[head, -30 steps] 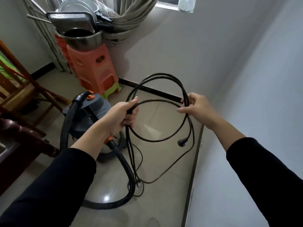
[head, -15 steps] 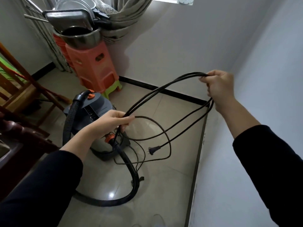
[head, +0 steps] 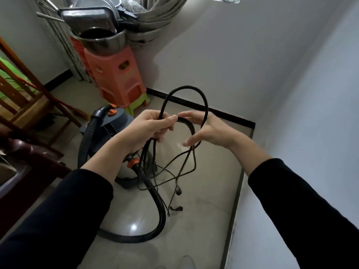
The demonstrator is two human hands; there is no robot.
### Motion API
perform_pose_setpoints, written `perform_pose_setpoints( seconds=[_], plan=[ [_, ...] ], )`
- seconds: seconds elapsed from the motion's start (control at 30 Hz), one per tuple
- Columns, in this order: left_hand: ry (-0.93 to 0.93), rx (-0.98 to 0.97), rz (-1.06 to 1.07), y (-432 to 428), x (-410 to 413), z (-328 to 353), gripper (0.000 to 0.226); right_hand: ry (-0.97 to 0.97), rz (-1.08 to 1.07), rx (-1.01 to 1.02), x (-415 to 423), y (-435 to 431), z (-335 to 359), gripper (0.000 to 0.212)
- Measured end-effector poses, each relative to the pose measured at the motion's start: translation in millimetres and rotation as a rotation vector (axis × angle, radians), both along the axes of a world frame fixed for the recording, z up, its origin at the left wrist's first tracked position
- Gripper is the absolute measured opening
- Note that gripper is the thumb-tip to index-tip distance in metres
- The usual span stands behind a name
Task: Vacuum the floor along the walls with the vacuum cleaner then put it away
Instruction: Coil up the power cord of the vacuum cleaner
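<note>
Vacuum cleaner (head: 108,131) is parked on the floor near the corner. Power cord (head: 186,86), stretched wide before, is now gathered: loops gripped in curled left hand (head: 153,127), right hand (head: 207,129) brought alongside, fingers slack. Plug (head: 178,208) is left dangling; coiling is judged nearly done.

Upper left of the frame, a stack of orange plastic stools (head: 116,74) (a green stool (head: 138,102) at the bottom) carries a steel basin (head: 104,43) holding metal trays (head: 87,16). A grey curtain (head: 155,26) hangs behind; a wooden chair (head: 33,108) stands at the left edge.
</note>
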State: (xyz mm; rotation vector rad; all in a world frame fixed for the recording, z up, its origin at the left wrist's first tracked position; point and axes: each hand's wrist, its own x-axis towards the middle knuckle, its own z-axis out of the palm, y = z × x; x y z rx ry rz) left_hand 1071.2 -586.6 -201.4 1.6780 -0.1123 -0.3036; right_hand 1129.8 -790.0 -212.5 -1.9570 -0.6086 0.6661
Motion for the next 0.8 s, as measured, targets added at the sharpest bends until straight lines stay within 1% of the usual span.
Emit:
perform_pose_setpoints(
  seconds=[0.03, 0.1, 0.13, 0.17, 0.2, 0.27, 0.33, 0.4, 0.43, 0.5, 0.57, 0.6, 0.63, 0.67, 0.73, 0.77, 0.8],
  plan=[
    [-0.002, -0.044, -0.008, -0.6, 1.2, 1.7, 0.027, 0.003, -0.008, -0.008, -2.5, 5.2, -5.4, 0.053],
    [-0.012, -0.050, -0.045, 1.7, 4.5, 4.1, 0.024, -0.016, -0.163, 0.090, -7.2, 16.5, -12.7, 0.011],
    [-0.012, -0.024, -0.059, 5.1, 6.1, 3.6, 0.020, -0.016, -0.285, 0.159, -4.3, 18.6, -12.5, 0.013],
    [-0.004, 0.011, -0.058, 10.0, 6.9, 1.2, 0.016, -0.014, -0.421, 0.216, 1.2, 17.9, -10.2, 0.022],
    [0.007, 0.054, -0.032, 18.0, 5.5, -4.5, 0.013, 0.007, -0.550, 0.286, 8.8, 15.8, -5.0, 0.029],
    [0.015, 0.155, 0.067, 34.6, -1.4, -24.1, 0.014, 0.056, -0.786, 0.436, 28.5, 1.0, 13.4, 0.034],
    [0.028, 0.196, 0.196, 48.3, -12.7, -50.1, 0.013, 0.103, -0.941, 0.584, 47.1, -15.8, 30.6, 0.033],
    [0.051, 0.137, 0.333, 50.3, -18.0, -71.8, 0.020, 0.128, -1.003, 0.639, 57.9, -24.5, 33.6, 0.032],
    [0.062, 0.096, 0.415, 47.1, -16.7, -78.2, 0.027, 0.118, -1.004, 0.610, 59.5, -24.4, 29.9, 0.031],
    [0.073, 0.016, 0.574, 40.8, -7.8, -78.0, 0.039, 0.033, -0.947, 0.464, 59.2, -21.8, 17.1, 0.032],
    [0.036, -0.044, 0.641, 39.6, 2.1, -64.8, 0.043, -0.062, -0.841, 0.315, 58.7, -23.8, 2.1, 0.029],
    [-0.003, -0.028, 0.632, 41.1, 6.3, -55.9, 0.041, -0.103, -0.801, 0.255, 60.3, -27.4, -4.5, 0.026],
    [-0.052, 0.035, 0.602, 43.8, 9.6, -46.3, 0.037, -0.156, -0.781, 0.190, 62.3, -30.3, -9.8, 0.023],
    [-0.107, 0.136, 0.557, 45.4, 12.7, -36.3, 0.032, -0.222, -0.764, 0.108, 63.8, -31.5, -14.1, 0.025],
    [-0.197, 0.314, 0.452, 42.4, 19.9, -15.3, 0.025, -0.366, -0.675, -0.071, 64.3, -23.1, -21.2, 0.039],
    [-0.213, 0.363, 0.401, 38.3, 24.3, -4.7, 0.023, -0.423, -0.619, -0.124, 62.6, -13.4, -23.4, 0.048],
    [-0.206, 0.394, 0.349, 33.8, 28.7, 5.2, 0.022, -0.448, -0.582, -0.136, 60.0, -1.9, -25.3, 0.057]
  ],
)
